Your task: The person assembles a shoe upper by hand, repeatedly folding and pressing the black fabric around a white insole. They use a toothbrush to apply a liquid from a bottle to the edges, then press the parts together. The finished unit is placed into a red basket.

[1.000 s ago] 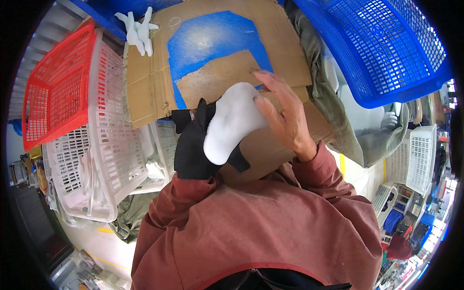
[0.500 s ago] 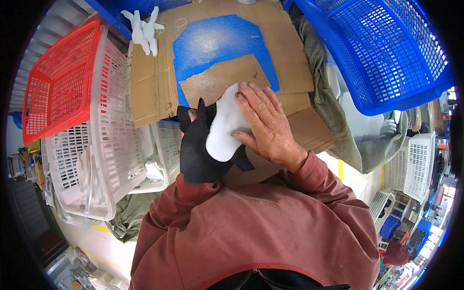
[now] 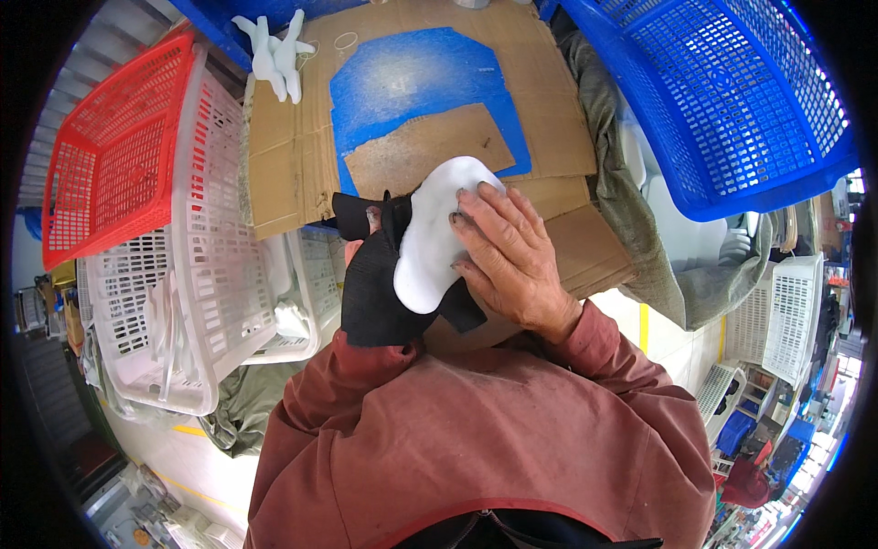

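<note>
Fingers [image 3: 500,220] unclenched, a bare right hand [image 3: 517,261] touches a smooth white piece [image 3: 430,242] over the near edge of the surface [image 3: 553,110]; the black-covered left hand's [image 3: 377,285] grip is hidden. Light, even pressure should serve best.

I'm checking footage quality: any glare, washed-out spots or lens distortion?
Head view: white piece bright, surface detail faint; head view: pale patch on the blue sheet, glare or dust, can't tell; head view: fisheye bending at the blue basket, black corners.
</note>
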Tool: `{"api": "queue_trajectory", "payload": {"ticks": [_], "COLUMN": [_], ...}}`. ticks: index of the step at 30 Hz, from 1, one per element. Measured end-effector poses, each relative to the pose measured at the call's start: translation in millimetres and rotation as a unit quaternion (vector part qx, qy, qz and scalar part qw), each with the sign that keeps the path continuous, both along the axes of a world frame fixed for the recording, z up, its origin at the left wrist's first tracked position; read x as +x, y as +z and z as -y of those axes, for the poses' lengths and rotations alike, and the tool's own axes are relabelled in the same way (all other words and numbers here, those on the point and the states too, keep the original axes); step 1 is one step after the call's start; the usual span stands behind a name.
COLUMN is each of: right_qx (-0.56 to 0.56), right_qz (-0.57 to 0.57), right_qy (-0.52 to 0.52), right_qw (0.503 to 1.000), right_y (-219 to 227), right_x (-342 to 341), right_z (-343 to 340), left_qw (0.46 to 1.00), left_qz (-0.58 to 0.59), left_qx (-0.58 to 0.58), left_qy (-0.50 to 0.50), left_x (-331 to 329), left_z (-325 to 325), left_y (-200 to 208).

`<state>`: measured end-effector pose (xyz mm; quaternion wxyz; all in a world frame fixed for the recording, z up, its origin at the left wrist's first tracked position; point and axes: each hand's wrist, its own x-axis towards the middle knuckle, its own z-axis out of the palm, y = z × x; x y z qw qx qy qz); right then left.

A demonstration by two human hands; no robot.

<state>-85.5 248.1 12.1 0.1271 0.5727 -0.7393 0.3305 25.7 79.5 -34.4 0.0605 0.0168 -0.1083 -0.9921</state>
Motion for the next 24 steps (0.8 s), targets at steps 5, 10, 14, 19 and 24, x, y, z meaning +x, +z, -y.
{"api": "queue_trajectory", "payload": {"ticks": [5, 10, 14, 19, 24], "right_qx": [-0.004, -0.037, -0.096, -0.108, -0.065], "right_qz": [0.018, 0.079, 0.145, 0.182, 0.281], "right_qy": [-0.01, -0.011, -0.017, -0.057, -0.033], "right_qw": [1.0, 0.996, 0.985, 0.976, 0.957], "right_y": [0, -1, 4, 19, 31], "right_x": [3, -1, -2, -8, 2], "right_z": [-1, -1, -1, -1, 3], "left_qw": [1.0, 1.0, 0.999, 1.0, 0.979], "left_qz": [-0.011, -0.011, -0.029, -0.019, 0.013], "left_qx": [0.01, 0.014, 0.017, 0.0, -0.202], "left_qy": [-0.007, -0.017, -0.034, -0.025, -0.013], "left_x": [-2, -2, -3, -2, 7], "left_z": [-3, -5, -6, -7, -13], "left_y": [-2, -2, -1, -2, -4]}}
